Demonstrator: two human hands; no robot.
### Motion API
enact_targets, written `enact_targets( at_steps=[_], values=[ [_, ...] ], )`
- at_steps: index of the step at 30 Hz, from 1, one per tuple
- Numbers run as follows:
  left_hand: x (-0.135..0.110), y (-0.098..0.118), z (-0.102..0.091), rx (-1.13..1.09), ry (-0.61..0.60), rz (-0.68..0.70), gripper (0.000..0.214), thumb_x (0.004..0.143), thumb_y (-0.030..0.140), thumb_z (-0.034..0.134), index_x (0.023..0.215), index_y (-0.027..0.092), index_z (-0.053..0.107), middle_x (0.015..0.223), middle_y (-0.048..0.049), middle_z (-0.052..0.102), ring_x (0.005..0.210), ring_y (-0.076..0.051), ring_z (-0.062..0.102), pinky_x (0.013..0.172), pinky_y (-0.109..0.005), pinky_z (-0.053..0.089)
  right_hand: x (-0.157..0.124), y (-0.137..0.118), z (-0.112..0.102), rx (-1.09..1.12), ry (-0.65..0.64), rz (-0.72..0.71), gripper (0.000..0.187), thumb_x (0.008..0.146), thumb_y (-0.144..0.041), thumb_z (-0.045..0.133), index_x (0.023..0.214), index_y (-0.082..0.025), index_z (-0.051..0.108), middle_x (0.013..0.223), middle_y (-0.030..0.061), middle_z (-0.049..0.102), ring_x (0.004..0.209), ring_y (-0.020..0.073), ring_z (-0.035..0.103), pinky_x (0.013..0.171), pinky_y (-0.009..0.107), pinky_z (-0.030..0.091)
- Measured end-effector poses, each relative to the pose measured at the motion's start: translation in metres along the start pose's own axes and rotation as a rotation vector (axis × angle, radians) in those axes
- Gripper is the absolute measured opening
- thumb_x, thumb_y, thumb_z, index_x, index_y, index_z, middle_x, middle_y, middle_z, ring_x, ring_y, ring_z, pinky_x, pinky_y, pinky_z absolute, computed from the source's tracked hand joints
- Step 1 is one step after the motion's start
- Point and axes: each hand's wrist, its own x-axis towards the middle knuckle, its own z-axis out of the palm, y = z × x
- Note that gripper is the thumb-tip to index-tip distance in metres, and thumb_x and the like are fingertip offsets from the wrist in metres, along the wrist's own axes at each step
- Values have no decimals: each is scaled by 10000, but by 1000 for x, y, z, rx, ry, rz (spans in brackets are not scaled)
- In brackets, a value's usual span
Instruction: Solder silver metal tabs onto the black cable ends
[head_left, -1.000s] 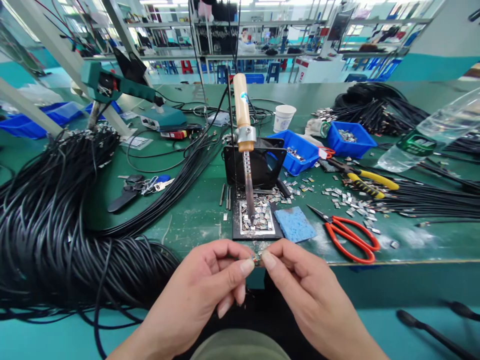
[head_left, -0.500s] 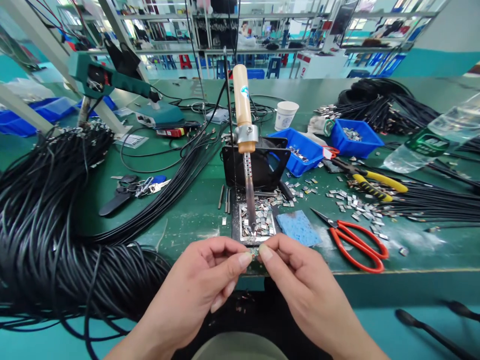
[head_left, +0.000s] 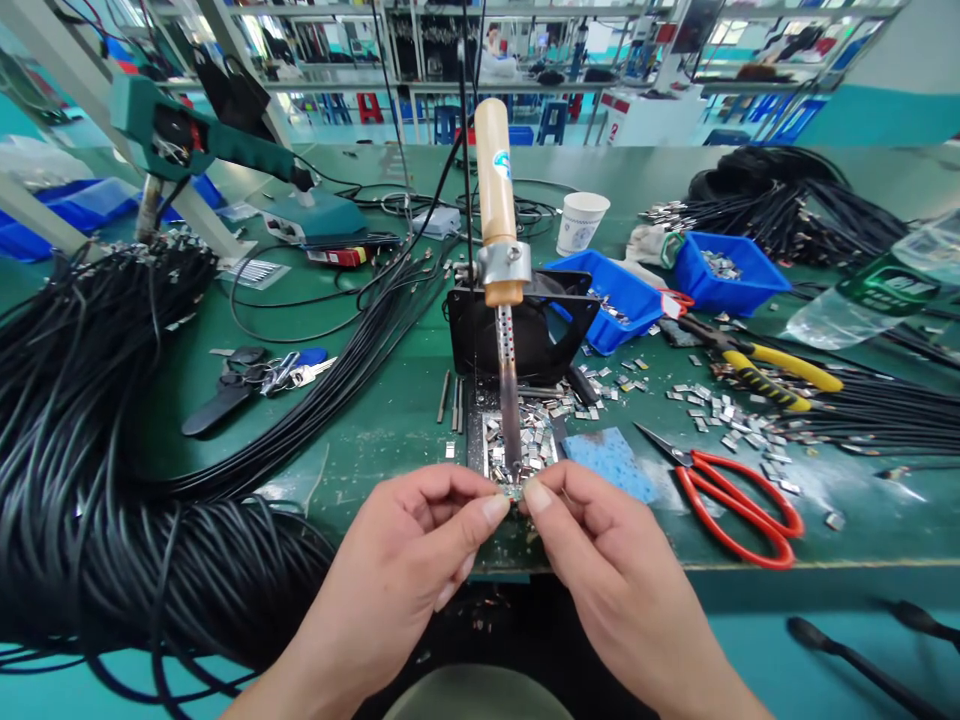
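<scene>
My left hand and my right hand are closed in fingertip pinches, almost meeting near the bench's front edge. Between them shows a tiny greenish part, mostly covered by the fingers; its kind is too small to make out. Just above it is the dark tip of a soldering iron, clamped upright with its wooden handle at the top. Whether the part touches the tip is unclear. Under the tip lies a tray of small metal connector pieces.
Bundled black cables crowd the left side. Red-handled scissors, a blue sponge and yellow-handled pliers lie to the right. Behind the iron are a black fan, a blue bin and a paper cup.
Both hands, still pinching, have come closer to the iron's tip with the tiny part. The view has shifted slightly.
</scene>
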Motion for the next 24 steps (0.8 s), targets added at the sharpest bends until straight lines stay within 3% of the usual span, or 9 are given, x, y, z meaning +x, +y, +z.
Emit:
enact_targets(
  at_steps=[24],
  values=[
    [2, -4, -1, -16, 2, 57, 257, 895, 446, 799, 914, 192, 766, 552, 69, 503, 492, -73, 380, 431, -158, 304, 2, 0, 3, -6, 72, -26, 337, 1046, -446, 542, 816, -207, 596, 661, -59, 432, 594, 119, 347, 514, 249, 319]
  ],
)
